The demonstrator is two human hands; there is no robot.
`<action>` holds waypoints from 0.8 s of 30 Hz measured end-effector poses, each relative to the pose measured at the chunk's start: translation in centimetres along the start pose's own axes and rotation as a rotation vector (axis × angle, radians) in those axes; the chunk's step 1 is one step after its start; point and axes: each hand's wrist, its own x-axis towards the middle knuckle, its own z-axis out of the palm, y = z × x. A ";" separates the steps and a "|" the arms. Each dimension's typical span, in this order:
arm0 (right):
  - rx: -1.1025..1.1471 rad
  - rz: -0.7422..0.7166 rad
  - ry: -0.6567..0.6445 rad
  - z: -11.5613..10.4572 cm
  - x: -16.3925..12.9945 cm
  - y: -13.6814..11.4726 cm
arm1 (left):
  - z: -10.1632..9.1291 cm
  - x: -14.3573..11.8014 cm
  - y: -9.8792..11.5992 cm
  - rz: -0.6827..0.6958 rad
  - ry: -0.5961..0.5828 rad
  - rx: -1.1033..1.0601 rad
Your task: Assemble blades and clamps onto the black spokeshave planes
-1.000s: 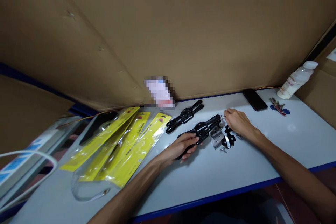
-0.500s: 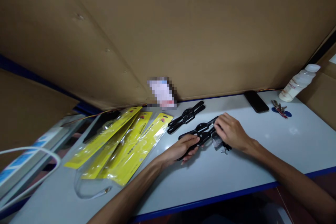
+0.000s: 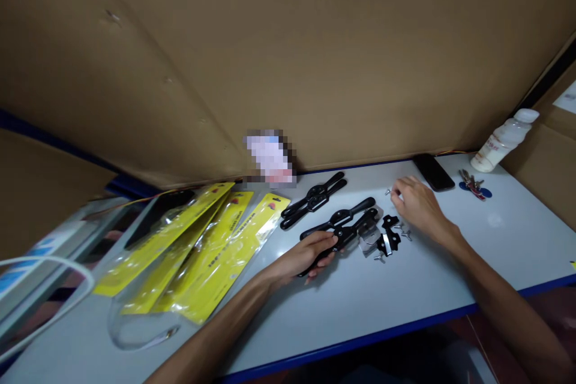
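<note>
My left hand (image 3: 315, 252) is closed around one handle of a black spokeshave (image 3: 345, 236), held low over the table. Directly behind it lies another spokeshave (image 3: 360, 207), partly covered. My right hand (image 3: 418, 207) is raised to the right, its fingertips pinched at a small silver thumbscrew (image 3: 387, 192). Between the hands are black cap plates (image 3: 389, 241) and shiny flat blades (image 3: 369, 237). Loose thumbscrews (image 3: 407, 233) lie around the plates. Two more black spokeshaves (image 3: 314, 198) rest side by side farther back.
Yellow blister packs (image 3: 225, 258) overlap at left, near a white cable (image 3: 148, 342) and a power strip (image 3: 40, 258). A phone (image 3: 434, 172), keys (image 3: 472, 184) and a bottle (image 3: 504, 143) stand or lie at back right. A cardboard wall (image 3: 342, 60) rises behind the table (image 3: 432, 306).
My right hand has moved off the spokeshave, up and to the right, with a thumbscrew at its fingertips. This uncovers the cap plates and loose screws. My left hand keeps its grip.
</note>
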 end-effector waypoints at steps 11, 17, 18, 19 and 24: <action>0.039 0.112 -0.225 2.4 1.0 3.4 | 0.1 0.0 0.0 0.000 0.009 -0.023; 0.013 0.126 -0.223 1.7 0.8 3.6 | 0.1 -0.1 0.1 0.004 0.021 -0.033; 0.017 0.114 -0.220 1.5 0.8 3.5 | 0.1 -0.1 0.1 0.004 0.023 -0.038; 0.029 0.090 -0.221 1.3 0.7 3.3 | 0.1 -0.1 0.0 0.004 0.027 -0.047; 0.154 -0.163 -0.326 0.8 -0.3 0.6 | 0.0 0.1 0.0 0.023 0.060 -0.104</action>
